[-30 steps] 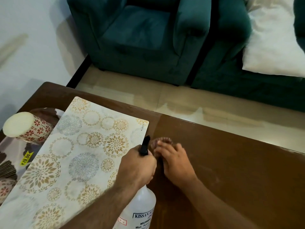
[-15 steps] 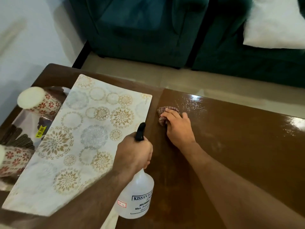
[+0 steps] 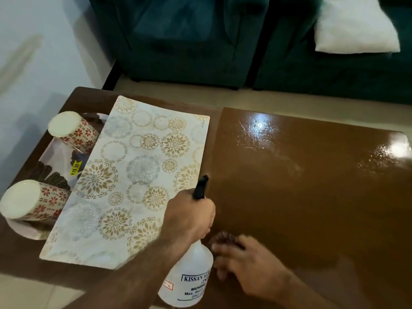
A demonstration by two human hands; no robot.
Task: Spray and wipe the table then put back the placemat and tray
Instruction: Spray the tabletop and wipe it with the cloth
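Observation:
My left hand [image 3: 189, 217] grips the neck of a white spray bottle [image 3: 189, 277], its black nozzle pointing away over the brown table [image 3: 312, 186]. My right hand [image 3: 243, 262] presses a small dark checked cloth [image 3: 223, 238] flat on the table near the front edge, right beside the bottle; it is motion-blurred. The floral placemat [image 3: 133, 175] lies on the table's left half. Its left edge overlaps a tray [image 3: 55, 150] that carries two patterned cups [image 3: 71, 130] lying on their sides.
Wet glossy patches shine on the table's far right part. Beyond the table stand a dark green armchair [image 3: 182, 36] and a sofa with a white cushion [image 3: 354, 30]. A pale wall runs along the left.
My right hand has dragged the cloth from the table's far side, by the placemat's corner, back toward the front edge. The left hand keeps hold of the bottle. The view has tilted down.

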